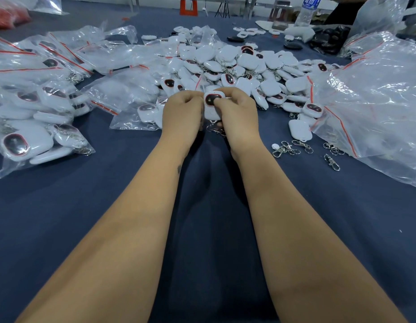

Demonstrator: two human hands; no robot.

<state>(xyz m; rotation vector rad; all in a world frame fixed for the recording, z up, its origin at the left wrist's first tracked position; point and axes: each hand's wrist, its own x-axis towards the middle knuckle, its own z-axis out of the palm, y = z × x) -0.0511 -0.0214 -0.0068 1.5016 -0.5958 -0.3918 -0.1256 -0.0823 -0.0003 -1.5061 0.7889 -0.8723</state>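
2 bare forearms reach forward, near parallel, wrists close together. Left hand (182,113): fingers curled, pinching white fob (209,109) at its left edge. Right hand (238,114): curled round it, thumb on its face.

In front of me is a table (104,187) covered with a dark blue cloth. Beyond its far edge I see a pale floor (160,2), an orange stool (188,7), a black tripod (222,10) and grey metal legs (248,7). The light is soft and even.
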